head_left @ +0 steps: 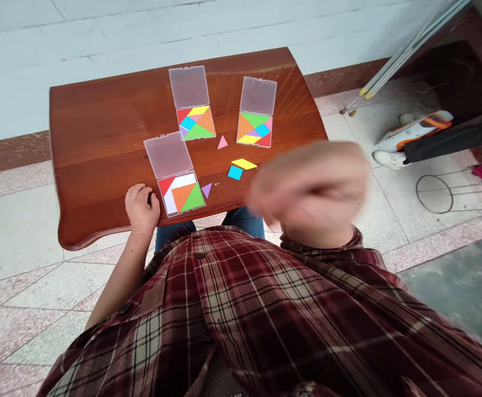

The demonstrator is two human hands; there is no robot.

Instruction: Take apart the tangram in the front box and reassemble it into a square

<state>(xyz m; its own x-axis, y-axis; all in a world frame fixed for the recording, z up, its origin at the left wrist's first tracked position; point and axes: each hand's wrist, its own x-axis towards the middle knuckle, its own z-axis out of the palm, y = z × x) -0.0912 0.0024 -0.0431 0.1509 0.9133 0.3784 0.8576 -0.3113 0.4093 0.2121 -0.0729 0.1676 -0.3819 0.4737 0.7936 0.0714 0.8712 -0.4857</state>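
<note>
My left hand (141,208) rests at the table's near edge with its fingers curled in and nothing seen in it. Just right of it lies an open tangram case (169,213), partly filled with red, orange and green pieces on a white base. Loose beside that case are a purple triangle (207,190), a blue square (235,172), a yellow parallelogram (244,164) and a pink triangle (222,143). My right hand (311,184) is raised over the table's right front, close to the camera. Motion smears its fingers, so whatever it holds cannot be made out.
Two filled tangram cases, a left one (196,122) and a right one (254,129), stand open farther back on the brown wooden table (100,127). A pale wall (142,33) is behind. At right are crutches (390,66), a person's shoe (390,160) and a wire ring (434,194).
</note>
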